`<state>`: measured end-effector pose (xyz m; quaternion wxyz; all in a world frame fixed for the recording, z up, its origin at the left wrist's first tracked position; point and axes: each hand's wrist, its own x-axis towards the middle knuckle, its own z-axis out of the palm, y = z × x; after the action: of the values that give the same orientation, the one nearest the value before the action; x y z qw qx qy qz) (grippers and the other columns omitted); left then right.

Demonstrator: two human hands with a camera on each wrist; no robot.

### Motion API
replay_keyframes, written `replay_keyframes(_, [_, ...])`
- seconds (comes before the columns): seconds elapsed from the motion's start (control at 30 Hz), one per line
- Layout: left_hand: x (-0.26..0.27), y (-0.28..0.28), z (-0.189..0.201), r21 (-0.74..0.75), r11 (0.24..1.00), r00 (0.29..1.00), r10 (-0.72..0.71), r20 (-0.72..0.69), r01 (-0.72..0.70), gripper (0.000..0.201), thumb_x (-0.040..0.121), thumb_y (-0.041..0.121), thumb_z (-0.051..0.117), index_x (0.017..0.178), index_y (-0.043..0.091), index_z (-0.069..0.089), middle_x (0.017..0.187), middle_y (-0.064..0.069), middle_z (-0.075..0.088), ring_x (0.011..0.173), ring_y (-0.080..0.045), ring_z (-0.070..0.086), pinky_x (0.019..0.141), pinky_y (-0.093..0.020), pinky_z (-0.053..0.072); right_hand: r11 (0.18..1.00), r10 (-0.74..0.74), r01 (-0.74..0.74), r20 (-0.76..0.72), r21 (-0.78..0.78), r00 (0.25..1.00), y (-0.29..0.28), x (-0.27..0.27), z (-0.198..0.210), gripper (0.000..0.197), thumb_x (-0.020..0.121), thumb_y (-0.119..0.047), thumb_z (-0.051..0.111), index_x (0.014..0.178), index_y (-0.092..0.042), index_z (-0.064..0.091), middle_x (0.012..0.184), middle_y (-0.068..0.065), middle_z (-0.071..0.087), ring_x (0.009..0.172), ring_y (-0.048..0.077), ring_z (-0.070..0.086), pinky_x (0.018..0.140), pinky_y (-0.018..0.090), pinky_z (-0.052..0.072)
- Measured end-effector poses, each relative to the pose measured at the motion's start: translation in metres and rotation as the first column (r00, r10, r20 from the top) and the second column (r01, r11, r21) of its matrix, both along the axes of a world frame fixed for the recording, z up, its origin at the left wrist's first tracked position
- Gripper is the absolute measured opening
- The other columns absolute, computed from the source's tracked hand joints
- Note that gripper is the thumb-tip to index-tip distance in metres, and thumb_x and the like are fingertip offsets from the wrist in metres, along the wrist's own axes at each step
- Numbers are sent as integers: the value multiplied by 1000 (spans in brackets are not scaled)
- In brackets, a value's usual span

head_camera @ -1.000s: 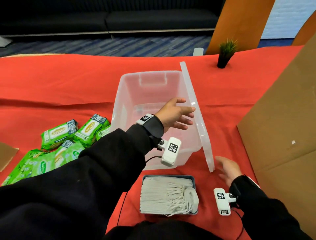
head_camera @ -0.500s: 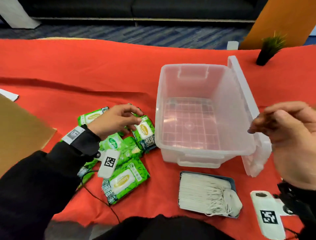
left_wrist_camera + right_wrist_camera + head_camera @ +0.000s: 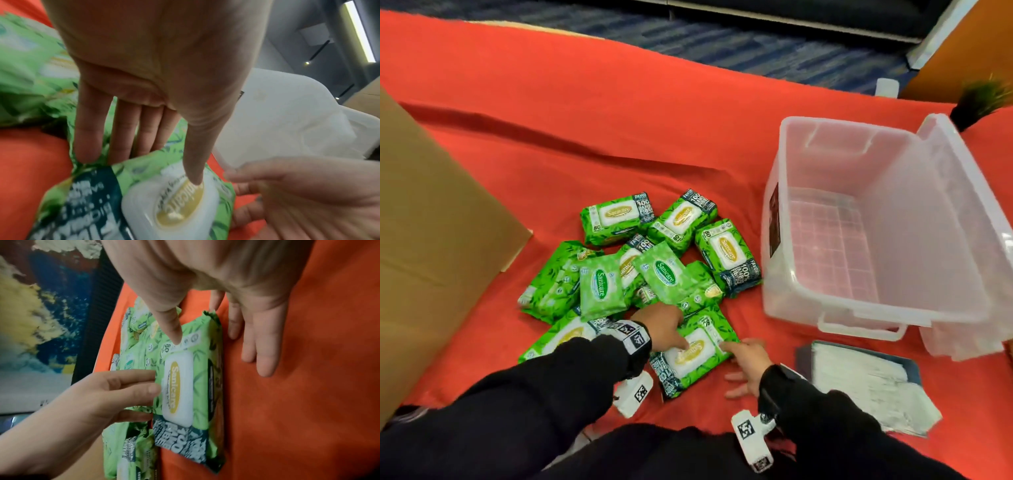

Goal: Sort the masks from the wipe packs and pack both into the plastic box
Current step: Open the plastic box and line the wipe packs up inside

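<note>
While the head view hides fingertips, both loose grips (image 3: 156,68) (image 3: 236,293) touch one wipe pack (image 3: 185,382).

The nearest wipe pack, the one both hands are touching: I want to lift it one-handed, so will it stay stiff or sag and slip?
The wipe pack looks like a soft film pouch with crinkled end seams, so it will probably sag a little. Its hard white flap lid should give the left hand and right hand firmer purchase. The glossy film may be slippery.

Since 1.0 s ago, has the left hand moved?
Yes. The left hand left the plastic box and now rests on a wipe pack to the box's left.
</note>
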<state>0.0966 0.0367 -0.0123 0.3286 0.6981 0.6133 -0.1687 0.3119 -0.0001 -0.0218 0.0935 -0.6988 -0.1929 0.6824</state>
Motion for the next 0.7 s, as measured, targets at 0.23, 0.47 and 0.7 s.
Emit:
replay_keyframes(0.23, [17, -6, -7, -43, 998, 998, -56, -10, 56, 56, 63, 57, 86, 93, 17, 60, 91, -4, 65, 89, -28, 67, 75, -40, 58, 971, -221, 225, -53, 86, 974, -19, -28, -19, 77, 61, -34, 90, 127, -16, 55, 113, 14, 72, 94, 40, 72, 64, 43, 60])
replay_keyframes(0.47, [-10, -5, -4, -248, 955, 806, 273, 526, -162, 68, 68, 35, 94, 120, 23, 52, 103, 5, 59, 94, -14, 58, 83, -27, 49, 947, -250, 276, -165, 162, 954, -33, -18, 27, 37, 90, -24, 75, 125, -15, 66, 110, 12, 77, 95, 35, 75, 73, 45, 63])
replay_keyframes(0.7, [-39, 18, 58, -343, 911, 652, 406, 640, -231, 43, 84, 24, 82, 118, 30, 55, 108, 24, 68, 105, 3, 60, 82, -5, 44, 903, -211, 277, -222, 329, 952, -5, 3, 90, 32, 95, -36, 67, 119, -15, 69, 112, 12, 71, 92, 35, 71, 82, 50, 59])
